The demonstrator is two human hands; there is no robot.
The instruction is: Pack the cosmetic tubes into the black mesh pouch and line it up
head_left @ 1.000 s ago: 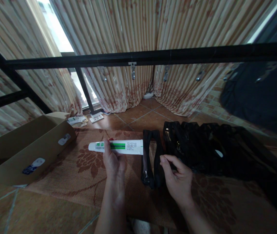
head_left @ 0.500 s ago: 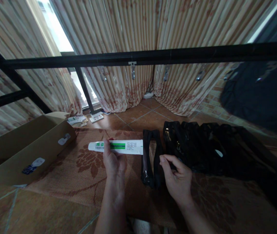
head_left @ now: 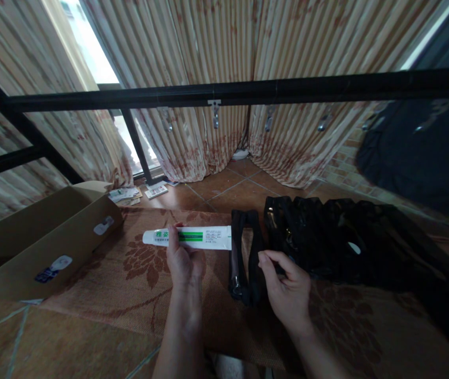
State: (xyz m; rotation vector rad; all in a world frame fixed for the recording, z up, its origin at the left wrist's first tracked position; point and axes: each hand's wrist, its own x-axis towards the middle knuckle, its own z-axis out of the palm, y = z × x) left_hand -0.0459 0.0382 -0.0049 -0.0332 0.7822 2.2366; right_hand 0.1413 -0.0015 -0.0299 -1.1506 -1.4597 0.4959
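Observation:
My left hand [head_left: 185, 260] is closed around a white toothpaste tube [head_left: 216, 238] with a green band and printed lettering. The tube lies level, its flat right end at the left edge of a narrow black pouch [head_left: 252, 263]. That pouch has clear panels and stands lengthwise on the patterned cloth. Thumb and forefinger of my right hand [head_left: 288, 288] are pinched together at the pouch's right edge. More black pouches [head_left: 327, 239] stand packed in a row to the right of it.
An open cardboard box [head_left: 78, 242] stands at the left on the brown cloth [head_left: 141, 295]. Papers [head_left: 125, 195] lie on the tiled floor behind it. A black metal rail [head_left: 192, 95] with hanging clips crosses in front of the striped curtains [head_left: 216, 47].

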